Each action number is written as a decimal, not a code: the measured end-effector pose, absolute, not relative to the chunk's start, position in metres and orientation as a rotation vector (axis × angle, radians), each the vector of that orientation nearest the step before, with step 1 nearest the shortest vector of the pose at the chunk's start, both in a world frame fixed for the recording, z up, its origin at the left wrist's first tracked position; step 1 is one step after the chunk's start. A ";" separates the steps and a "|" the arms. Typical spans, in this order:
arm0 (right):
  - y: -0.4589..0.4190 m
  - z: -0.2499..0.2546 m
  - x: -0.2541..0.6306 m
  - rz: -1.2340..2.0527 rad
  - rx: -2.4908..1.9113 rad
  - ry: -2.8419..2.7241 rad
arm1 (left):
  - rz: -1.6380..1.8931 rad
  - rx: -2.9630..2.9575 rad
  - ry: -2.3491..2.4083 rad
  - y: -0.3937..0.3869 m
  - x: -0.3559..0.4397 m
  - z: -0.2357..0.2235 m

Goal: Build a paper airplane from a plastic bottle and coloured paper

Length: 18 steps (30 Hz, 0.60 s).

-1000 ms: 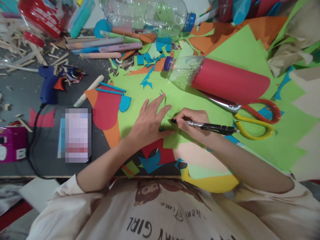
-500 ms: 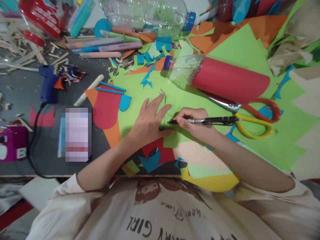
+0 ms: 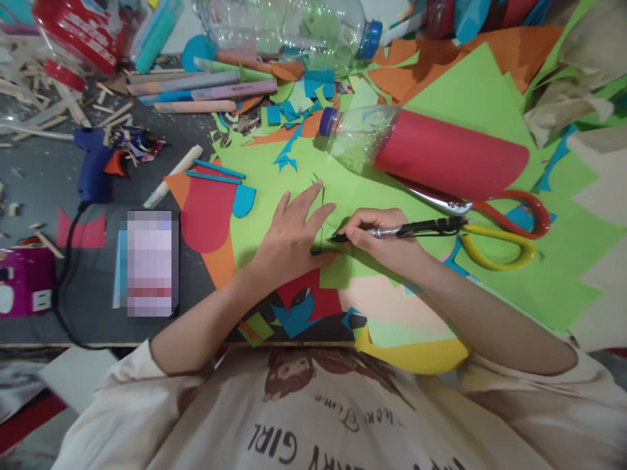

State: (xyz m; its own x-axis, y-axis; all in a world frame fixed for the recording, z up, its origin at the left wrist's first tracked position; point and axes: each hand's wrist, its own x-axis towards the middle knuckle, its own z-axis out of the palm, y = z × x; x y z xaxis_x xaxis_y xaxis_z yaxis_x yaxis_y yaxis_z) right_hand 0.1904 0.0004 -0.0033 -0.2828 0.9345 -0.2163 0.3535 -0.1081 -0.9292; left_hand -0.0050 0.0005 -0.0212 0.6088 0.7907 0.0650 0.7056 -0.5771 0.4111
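My left hand lies flat with fingers spread on a light green paper sheet, pressing it to the table. My right hand is closed round a black pen, whose tip touches the green paper right beside my left thumb. The pen's barrel points to the right, nearly level. Both forearms cross the table's near edge.
A plastic bottle wrapped in red paper lies behind my right hand, with red-and-yellow scissors beside it. A blue glue gun, markers, a larger clear bottle, a phone and paper scraps lie about.
The pen's rear end has swung upward from pointing down-right to nearly level, and my right hand shifted slightly up. My left hand stayed put.
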 end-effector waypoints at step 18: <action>0.003 -0.002 0.192 1.290 -1.416 -1.549 | 0.359 2.499 1.211 0.000 -0.005 -0.019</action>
State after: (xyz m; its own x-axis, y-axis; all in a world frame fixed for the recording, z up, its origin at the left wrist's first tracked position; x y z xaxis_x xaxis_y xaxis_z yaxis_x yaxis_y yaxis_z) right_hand 0.1919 0.0026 -0.0023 -0.1913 0.9713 -0.1412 0.3148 -0.0755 -0.9462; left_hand -0.0046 -0.0003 -0.0188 0.6048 0.7926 0.0774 0.7068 -0.5791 0.4063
